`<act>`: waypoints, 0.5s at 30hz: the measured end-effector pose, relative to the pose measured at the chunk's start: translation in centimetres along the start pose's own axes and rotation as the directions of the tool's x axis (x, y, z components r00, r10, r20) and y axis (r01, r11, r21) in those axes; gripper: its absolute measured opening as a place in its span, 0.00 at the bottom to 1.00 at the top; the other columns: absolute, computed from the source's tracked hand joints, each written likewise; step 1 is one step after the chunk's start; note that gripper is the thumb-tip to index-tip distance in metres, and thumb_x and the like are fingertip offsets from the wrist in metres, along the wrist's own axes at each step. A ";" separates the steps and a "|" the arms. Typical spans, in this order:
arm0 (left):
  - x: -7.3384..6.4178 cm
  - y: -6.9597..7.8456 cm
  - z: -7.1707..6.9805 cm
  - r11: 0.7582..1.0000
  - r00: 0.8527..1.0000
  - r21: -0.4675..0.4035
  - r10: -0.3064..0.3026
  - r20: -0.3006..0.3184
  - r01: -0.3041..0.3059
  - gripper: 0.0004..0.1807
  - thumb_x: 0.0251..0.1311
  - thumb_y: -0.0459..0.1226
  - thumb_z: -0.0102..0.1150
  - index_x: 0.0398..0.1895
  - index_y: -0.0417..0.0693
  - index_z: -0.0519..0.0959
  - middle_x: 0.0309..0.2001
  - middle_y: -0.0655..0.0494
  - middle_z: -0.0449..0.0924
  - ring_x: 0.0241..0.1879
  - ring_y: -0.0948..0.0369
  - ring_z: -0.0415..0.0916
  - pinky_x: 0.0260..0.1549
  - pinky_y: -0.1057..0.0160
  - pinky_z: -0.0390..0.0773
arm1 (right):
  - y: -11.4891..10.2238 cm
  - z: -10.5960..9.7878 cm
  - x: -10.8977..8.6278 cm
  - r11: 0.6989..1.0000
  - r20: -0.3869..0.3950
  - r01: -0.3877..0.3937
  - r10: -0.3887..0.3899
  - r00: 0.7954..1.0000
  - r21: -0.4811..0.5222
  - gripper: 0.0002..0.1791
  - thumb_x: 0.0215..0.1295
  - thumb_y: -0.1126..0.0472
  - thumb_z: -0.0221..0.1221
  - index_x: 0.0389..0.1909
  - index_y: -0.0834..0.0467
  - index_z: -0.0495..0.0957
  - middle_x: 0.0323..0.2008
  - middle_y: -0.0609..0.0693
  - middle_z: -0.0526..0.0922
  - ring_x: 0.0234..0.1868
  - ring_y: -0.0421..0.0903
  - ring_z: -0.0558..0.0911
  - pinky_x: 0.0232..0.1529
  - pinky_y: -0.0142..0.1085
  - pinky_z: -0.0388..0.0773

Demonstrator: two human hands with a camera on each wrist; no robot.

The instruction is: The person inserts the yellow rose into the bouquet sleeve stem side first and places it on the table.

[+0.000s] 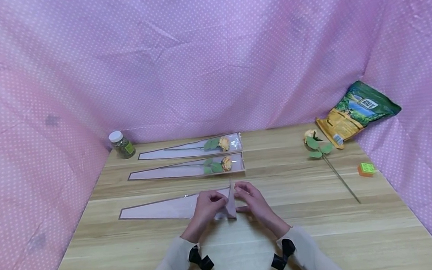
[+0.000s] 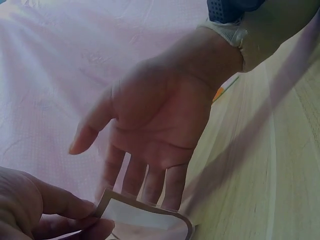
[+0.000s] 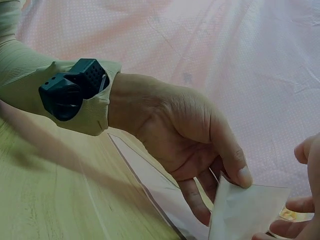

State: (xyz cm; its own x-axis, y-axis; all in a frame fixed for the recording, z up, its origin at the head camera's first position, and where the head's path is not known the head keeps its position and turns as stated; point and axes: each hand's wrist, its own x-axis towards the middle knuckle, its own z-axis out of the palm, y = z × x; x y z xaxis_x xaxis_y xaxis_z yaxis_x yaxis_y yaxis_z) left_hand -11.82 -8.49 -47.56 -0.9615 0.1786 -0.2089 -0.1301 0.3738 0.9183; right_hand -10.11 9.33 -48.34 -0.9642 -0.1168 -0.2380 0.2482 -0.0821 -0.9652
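Observation:
A long tapered clear flower sleeve with a dark border (image 1: 157, 209) lies across the front of the table, its wide end raised between the two hands. My left hand (image 1: 206, 204) pinches that end between thumb and fingers, as the left wrist view shows at the sleeve's corner (image 2: 137, 216). Facing it, my right hand (image 1: 256, 203) has its fingers extended against the raised edge, thumb held apart. In the right wrist view the left thumb lies over the pale sleeve end (image 3: 245, 210), and the right hand's fingertips (image 3: 290, 229) meet its other side.
Two filled sleeves, the far one (image 1: 186, 151) and the nearer one (image 1: 180, 171), each hold a peach rose. A loose rose (image 1: 313, 143) lies to the right, near a green-and-yellow bag (image 1: 356, 112) and toy bricks (image 1: 366, 169). A white-lidded jar (image 1: 123, 145) stands back left.

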 end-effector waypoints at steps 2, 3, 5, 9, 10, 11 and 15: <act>-0.1 0.1 0.1 1.000 1.000 -0.010 -0.012 0.009 0.012 0.07 0.59 0.35 0.64 0.35 0.40 0.87 0.35 0.50 0.87 0.34 0.63 0.78 0.36 0.67 0.78 | 0.0 0.0 0.1 1.000 -0.013 -0.005 0.005 1.000 -0.008 0.25 0.77 0.55 0.49 0.65 0.67 0.65 0.67 0.67 0.68 0.62 0.58 0.75 0.48 0.48 0.85; 0.0 0.1 0.1 1.000 1.000 -0.014 -0.009 0.013 0.010 0.07 0.60 0.35 0.65 0.35 0.39 0.87 0.35 0.49 0.87 0.34 0.63 0.78 0.36 0.66 0.78 | 0.1 0.0 0.1 1.000 -0.017 -0.006 0.006 1.000 -0.009 0.25 0.76 0.55 0.49 0.65 0.67 0.65 0.66 0.67 0.68 0.61 0.58 0.75 0.47 0.48 0.85; -0.1 0.1 0.2 1.000 1.000 -0.018 -0.011 0.018 0.011 0.07 0.60 0.36 0.65 0.35 0.40 0.87 0.35 0.50 0.87 0.34 0.62 0.78 0.36 0.66 0.77 | 0.1 0.1 0.2 1.000 -0.027 -0.006 0.006 1.000 -0.016 0.24 0.76 0.55 0.50 0.64 0.67 0.65 0.65 0.66 0.69 0.60 0.57 0.75 0.47 0.49 0.85; -0.1 -0.1 0.3 0.999 0.999 -0.028 -0.025 0.021 0.025 0.08 0.61 0.37 0.66 0.36 0.41 0.87 0.35 0.51 0.86 0.35 0.62 0.78 0.37 0.65 0.76 | 0.2 0.2 0.4 0.999 -0.050 -0.015 0.013 0.999 -0.031 0.23 0.75 0.57 0.53 0.63 0.66 0.66 0.63 0.65 0.71 0.60 0.57 0.76 0.45 0.49 0.85; -0.1 -0.1 0.3 0.999 0.999 -0.029 -0.030 0.020 0.030 0.07 0.61 0.37 0.65 0.36 0.42 0.87 0.35 0.52 0.86 0.35 0.62 0.77 0.37 0.65 0.76 | 0.2 0.3 0.4 0.999 -0.055 -0.015 0.013 0.998 -0.045 0.23 0.74 0.56 0.53 0.62 0.66 0.67 0.63 0.65 0.71 0.61 0.58 0.76 0.44 0.49 0.86; -0.1 -0.1 0.3 0.999 0.999 -0.031 -0.035 0.019 0.036 0.07 0.61 0.37 0.65 0.36 0.42 0.87 0.36 0.52 0.85 0.35 0.62 0.77 0.37 0.65 0.77 | 0.2 0.3 0.5 0.998 -0.059 -0.017 0.014 0.998 -0.056 0.23 0.74 0.56 0.54 0.62 0.65 0.67 0.63 0.65 0.72 0.61 0.58 0.76 0.44 0.48 0.86; 0.0 -0.1 0.6 0.999 1.000 -0.035 -0.016 0.008 0.016 0.06 0.61 0.34 0.63 0.36 0.40 0.86 0.36 0.49 0.85 0.34 0.62 0.77 0.36 0.61 0.82 | 0.3 0.6 0.7 0.992 -0.077 -0.011 0.001 0.997 -0.123 0.23 0.71 0.55 0.58 0.61 0.63 0.68 0.62 0.65 0.75 0.63 0.60 0.77 0.40 0.46 0.86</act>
State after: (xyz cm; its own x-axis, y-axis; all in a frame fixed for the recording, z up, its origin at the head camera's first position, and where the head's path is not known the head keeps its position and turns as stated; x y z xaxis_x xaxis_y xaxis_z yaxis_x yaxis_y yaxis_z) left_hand -11.68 -8.00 -47.86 -0.9573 0.1802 -0.2262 -0.1539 0.3448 0.9260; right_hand -10.62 8.65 -48.70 -0.9682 -0.0404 -0.2469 0.2452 0.0416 -0.9686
